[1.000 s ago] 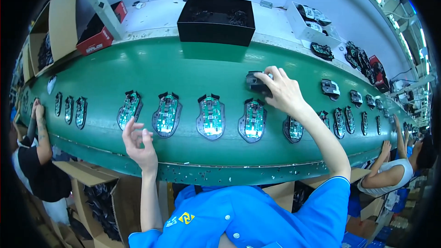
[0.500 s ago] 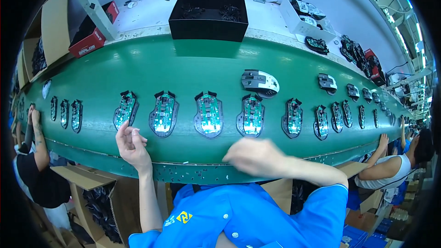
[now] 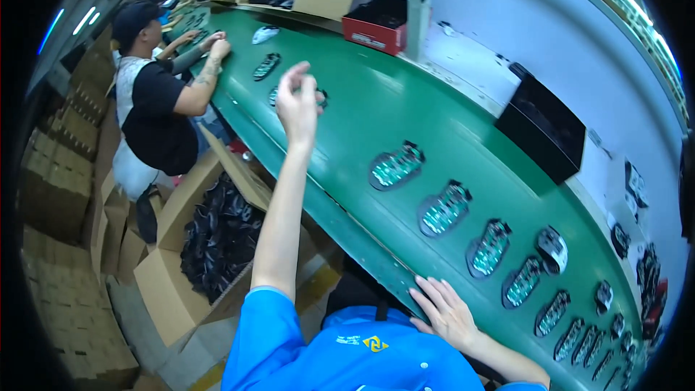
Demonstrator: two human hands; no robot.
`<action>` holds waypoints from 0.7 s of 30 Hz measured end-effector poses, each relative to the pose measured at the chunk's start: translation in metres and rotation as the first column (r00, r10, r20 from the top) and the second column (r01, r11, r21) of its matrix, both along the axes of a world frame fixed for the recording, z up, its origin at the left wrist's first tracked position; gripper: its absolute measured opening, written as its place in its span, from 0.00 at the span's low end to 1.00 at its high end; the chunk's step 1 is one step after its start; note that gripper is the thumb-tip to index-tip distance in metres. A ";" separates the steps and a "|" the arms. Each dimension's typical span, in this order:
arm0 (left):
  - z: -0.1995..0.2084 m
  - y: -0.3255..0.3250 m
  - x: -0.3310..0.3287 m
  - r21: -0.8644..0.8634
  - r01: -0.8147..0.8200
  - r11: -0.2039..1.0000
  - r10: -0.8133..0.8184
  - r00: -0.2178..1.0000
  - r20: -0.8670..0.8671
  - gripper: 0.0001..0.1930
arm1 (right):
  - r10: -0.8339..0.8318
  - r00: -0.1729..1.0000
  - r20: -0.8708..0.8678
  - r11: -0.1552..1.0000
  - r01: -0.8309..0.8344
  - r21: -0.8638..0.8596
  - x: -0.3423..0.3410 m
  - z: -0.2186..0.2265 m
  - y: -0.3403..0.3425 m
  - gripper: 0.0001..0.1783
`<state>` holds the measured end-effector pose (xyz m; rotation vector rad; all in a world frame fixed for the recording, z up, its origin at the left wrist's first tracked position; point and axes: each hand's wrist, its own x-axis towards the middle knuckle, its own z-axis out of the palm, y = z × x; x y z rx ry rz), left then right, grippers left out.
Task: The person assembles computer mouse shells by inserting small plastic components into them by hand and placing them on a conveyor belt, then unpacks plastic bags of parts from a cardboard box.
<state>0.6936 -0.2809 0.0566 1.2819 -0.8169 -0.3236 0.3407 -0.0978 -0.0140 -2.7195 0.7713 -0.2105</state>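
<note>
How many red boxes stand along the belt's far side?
2 visible: one red box just left of the metal post, a second red box near the right edge, partly hidden. Others may be hidden.

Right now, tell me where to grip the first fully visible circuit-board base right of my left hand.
Probably best: pinch the circuit-board base by its long sides, from above, with the left hand. It lies flat, longer than wide, with a dark rim showing outside the green board.
</note>
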 end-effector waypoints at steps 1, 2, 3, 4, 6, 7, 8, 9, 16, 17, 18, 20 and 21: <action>-0.001 -0.025 0.035 -0.019 -0.063 0.998 0.063 0.998 0.013 0.15 | -0.012 1.000 -0.018 1.000 0.012 0.013 0.002 0.004 -0.001 0.34; -0.005 -0.049 0.069 -0.014 -0.123 0.992 0.124 0.992 0.035 0.15 | -0.027 1.000 -0.013 0.999 0.027 0.035 0.002 0.005 -0.002 0.34; -0.010 -0.072 0.097 0.077 -0.147 0.986 0.145 0.989 0.039 0.18 | -0.052 0.999 -0.014 0.997 0.053 0.053 0.000 0.005 -0.003 0.34; -0.026 -0.094 0.148 0.154 -0.296 0.943 0.256 0.938 0.234 0.21 | -0.079 0.997 -0.005 0.995 0.079 0.061 0.000 0.004 -0.001 0.33; -0.043 -0.132 0.213 0.259 -0.476 0.840 0.321 0.822 0.470 0.29 | -0.125 0.987 0.096 0.984 0.111 0.138 0.003 0.008 -0.004 0.30; -0.050 -0.145 0.237 0.285 -0.572 0.770 0.348 0.749 0.563 0.31 | -0.123 0.988 0.095 0.974 0.101 0.204 0.001 0.008 -0.007 0.29; -0.057 -0.162 0.246 0.315 -0.574 0.756 0.327 0.747 0.578 0.35 | -0.131 0.991 0.028 0.967 0.122 0.223 -0.005 -0.003 -0.007 0.27; -0.062 -0.176 0.260 0.302 -0.587 0.751 0.313 0.720 0.620 0.37 | -0.107 0.994 0.001 0.966 0.104 0.236 -0.014 -0.013 -0.003 0.26; -0.102 -0.271 0.339 0.410 -0.659 0.630 0.188 0.642 0.743 0.53 | 0.124 0.951 -0.284 0.921 -0.004 0.390 -0.108 -0.126 0.109 0.32; -0.104 -0.282 0.353 0.425 -0.638 0.642 0.162 0.655 0.738 0.55 | 0.149 0.932 -0.329 0.900 0.010 0.435 -0.107 -0.122 0.118 0.32; -0.106 -0.295 0.366 0.425 -0.632 0.648 0.159 0.658 0.736 0.55 | 0.156 0.934 -0.322 0.895 0.005 0.447 -0.107 -0.138 0.108 0.32; -0.109 -0.317 0.395 0.420 -0.624 0.659 0.132 0.646 0.751 0.58 | 0.158 0.948 -0.277 0.891 -0.016 0.454 -0.102 -0.147 0.109 0.32; -0.109 -0.323 0.413 0.414 -0.616 0.670 0.100 0.628 0.772 0.58 | 0.159 0.953 -0.257 0.891 -0.026 0.453 -0.094 -0.148 0.097 0.32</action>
